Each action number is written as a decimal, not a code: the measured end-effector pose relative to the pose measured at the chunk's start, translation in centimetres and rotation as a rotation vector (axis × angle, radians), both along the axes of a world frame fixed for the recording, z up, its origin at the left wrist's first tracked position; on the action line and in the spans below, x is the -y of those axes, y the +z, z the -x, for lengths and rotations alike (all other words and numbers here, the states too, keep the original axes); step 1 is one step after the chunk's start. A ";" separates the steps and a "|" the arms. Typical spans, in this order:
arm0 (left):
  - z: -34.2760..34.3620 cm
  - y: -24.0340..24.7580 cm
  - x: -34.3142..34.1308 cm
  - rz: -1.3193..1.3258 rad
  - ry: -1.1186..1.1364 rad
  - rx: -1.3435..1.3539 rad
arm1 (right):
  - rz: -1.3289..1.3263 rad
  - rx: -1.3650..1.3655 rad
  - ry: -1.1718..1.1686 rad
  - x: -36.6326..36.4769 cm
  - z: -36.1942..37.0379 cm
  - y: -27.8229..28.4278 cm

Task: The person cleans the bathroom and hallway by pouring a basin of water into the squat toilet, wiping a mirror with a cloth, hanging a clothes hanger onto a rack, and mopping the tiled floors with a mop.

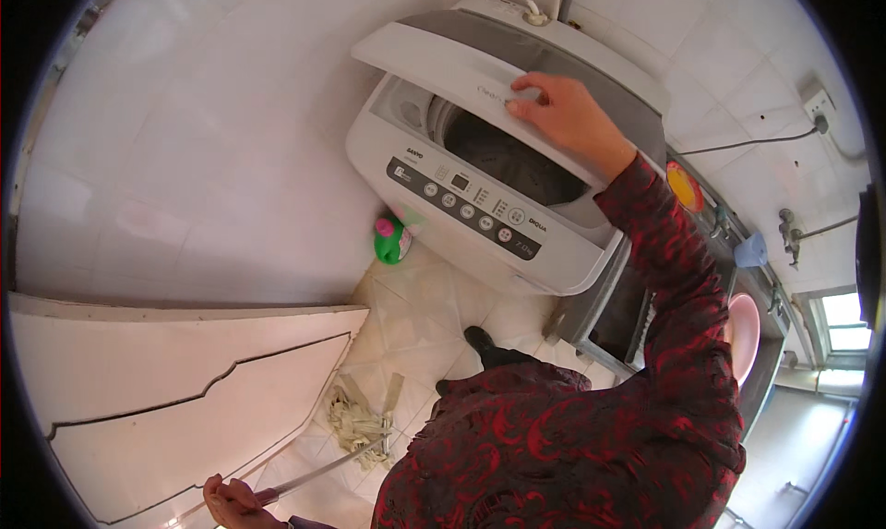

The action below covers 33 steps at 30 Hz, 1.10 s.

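My left hand (235, 503) is closed round the handle of a mop (318, 474) at the lower left. The mop's pale strip head (353, 426) rests on the tiled floor. At the top centre stands a white washing machine (397, 141) with its lid (438, 63) partly raised. My right hand (565, 114) grips the lid at its front edge, thumb and forefinger bent against it. Through the gap the dark drum (503, 155) shows; what lies inside is too dark to make out. A control panel (461, 206) runs along the machine's front.
A green bottle with a pink cap (392, 241) stands on the floor beside the machine. A white door panel (203, 390) fills the lower left. To the right are a sink counter (591, 321), a pink basin (743, 335), a blue container (750, 250) and wall taps (789, 238).
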<state>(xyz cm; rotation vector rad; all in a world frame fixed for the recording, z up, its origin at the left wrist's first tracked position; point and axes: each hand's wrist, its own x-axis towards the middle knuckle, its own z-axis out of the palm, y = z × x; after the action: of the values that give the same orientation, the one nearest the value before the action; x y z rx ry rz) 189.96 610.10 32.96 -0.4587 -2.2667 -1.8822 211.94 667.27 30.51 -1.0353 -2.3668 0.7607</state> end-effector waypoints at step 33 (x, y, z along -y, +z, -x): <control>-2.9 -0.2 -2.8 0.015 -0.025 -0.004 | -0.058 -0.013 0.152 2.7 0.4 -12.1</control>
<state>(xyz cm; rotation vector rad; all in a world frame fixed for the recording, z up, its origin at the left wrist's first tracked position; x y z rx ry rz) 192.82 612.88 32.80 -0.4950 -2.2843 -1.8756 211.54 664.62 18.42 -0.8319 -2.4621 0.7447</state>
